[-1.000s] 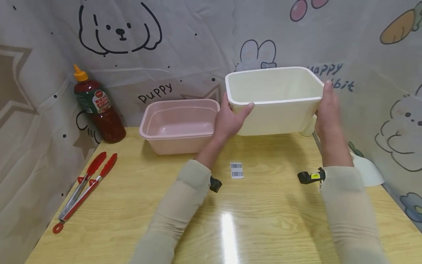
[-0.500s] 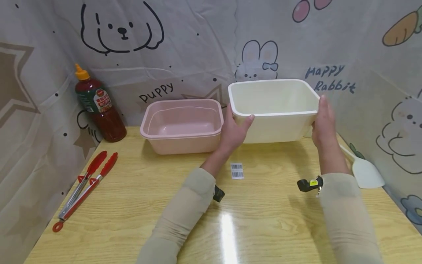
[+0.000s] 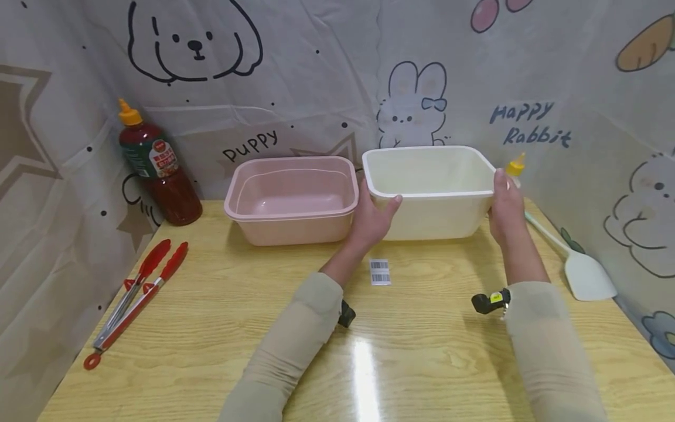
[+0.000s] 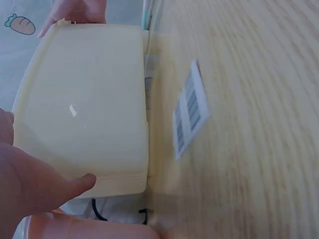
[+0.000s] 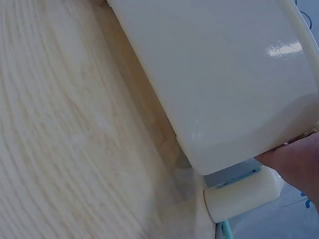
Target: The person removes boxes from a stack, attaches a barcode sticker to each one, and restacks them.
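Note:
A cream rectangular plastic bin [image 3: 432, 217] is held between both hands, its open top tipped slightly toward me, close over the back of the table. My left hand [image 3: 370, 218] grips its left end, thumb on the front wall just under the rim. At the opposite end my right hand [image 3: 507, 205] holds the side near the rim; most of its fingers are hidden behind the bin. In the left wrist view the bin's front wall [image 4: 94, 99] fills the upper left, with the left thumb across its corner. A pink bin [image 3: 295, 228] stands directly left of the left hand.
A red sauce bottle [image 3: 163, 176] stands back left, with red-handled tongs [image 3: 138, 299] before it. A barcode label [image 3: 379, 272] lies mid-table. A pale spatula [image 3: 587, 275] lies at the right edge; a yellow-capped bottle [image 3: 515, 166] shows behind the right hand.
Both hands have lowered the cream bin toward the table and shifted it slightly left. The yellow-capped bottle and the spatula's handle have come into sight at the right.

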### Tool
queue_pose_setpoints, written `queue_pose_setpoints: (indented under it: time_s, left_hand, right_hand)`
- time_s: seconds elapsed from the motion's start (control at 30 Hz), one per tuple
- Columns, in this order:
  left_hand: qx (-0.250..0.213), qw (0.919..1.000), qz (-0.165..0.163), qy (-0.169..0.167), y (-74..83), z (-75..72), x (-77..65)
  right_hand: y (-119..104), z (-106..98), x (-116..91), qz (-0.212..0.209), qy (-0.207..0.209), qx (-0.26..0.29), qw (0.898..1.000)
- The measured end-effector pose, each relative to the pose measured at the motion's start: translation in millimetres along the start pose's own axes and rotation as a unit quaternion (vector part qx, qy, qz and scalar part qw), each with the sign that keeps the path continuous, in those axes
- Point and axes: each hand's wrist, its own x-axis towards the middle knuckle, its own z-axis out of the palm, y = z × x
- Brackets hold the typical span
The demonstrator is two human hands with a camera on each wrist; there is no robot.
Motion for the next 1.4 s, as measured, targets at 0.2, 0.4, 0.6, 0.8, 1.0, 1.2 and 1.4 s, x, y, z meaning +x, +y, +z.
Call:
queue_pose_setpoints:
  time_s: [0.2, 0.4, 0.6, 0.8, 1.0, 1.2, 1.4]
  left_hand:
    - [0.021, 0.9997, -0.008, -0.005, -0.8, -0.2, -0.8]
    - [0.022, 0.9992, -0.030, -0.013, 3.2, -2.0, 0.3]
    - [0.001, 0.9980, -0.062, -0.010, 6.8, -0.4, -0.4]
    - [-0.002, 0.9963, -0.086, 0.003, 11.7, 1.4, -1.7]
    - [-0.003, 0.9955, -0.095, 0.000, 14.2, -0.9, -5.2]
    - [-0.001, 0.9968, -0.079, -0.013, 16.5, -4.7, -8.5]
    - [0.013, 0.9950, -0.079, -0.060, 20.3, -13.2, -16.0]
  right_hand:
    - [5, 1, 1, 0.011, -0.017, 0.080, 0.997]
    - [9, 2, 4, 0.013, -0.023, 0.099, 0.995]
    - [11, 4, 3, 0.017, -0.014, 0.072, 0.997]
    - [7, 8, -1, 0.029, 0.012, 0.025, 0.999]
    - [6, 2, -2, 0.034, 0.034, -0.079, 0.996]
    - [1, -7, -5, -0.002, 0.023, -0.190, 0.981]
    - [-6, -6, -14, -0.009, 0.034, -0.264, 0.964]
